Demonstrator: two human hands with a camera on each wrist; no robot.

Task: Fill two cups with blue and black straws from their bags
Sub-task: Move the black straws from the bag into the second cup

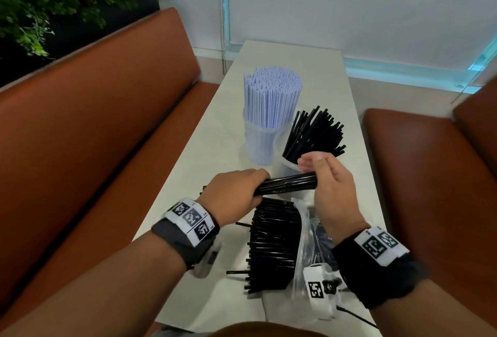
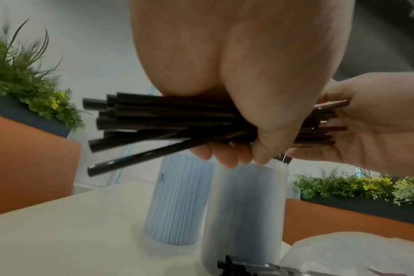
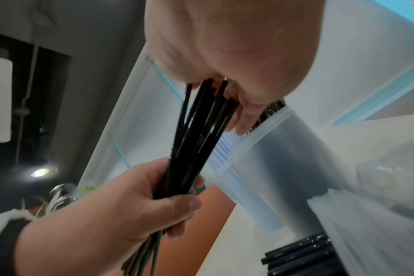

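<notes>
Left hand (image 1: 231,191) grips black straws (image 1: 287,183); right hand (image 1: 330,183) cups their ends.

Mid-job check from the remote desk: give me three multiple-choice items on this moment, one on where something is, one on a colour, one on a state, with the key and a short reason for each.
1. Where does the loose pile of black straws lie?
A. On the table, by the plastic bag
B. On the orange bench
C. Inside the blue-straw cup

2. What colour are the straws in the bundle held between the hands?
A. Blue
B. Black
C. Green

3. How full is the cup of black straws beside the cup of blue straws?
A. Empty
B. Packed tight
C. Partly filled, straws leaning and fanned

Key: 1 A, the pile rests on the table against the plastic bag. 2 B, the left hand grips dark straws while the right hand meets their other end. 3 C, its straws splay loosely, unlike the dense blue ones.
</notes>
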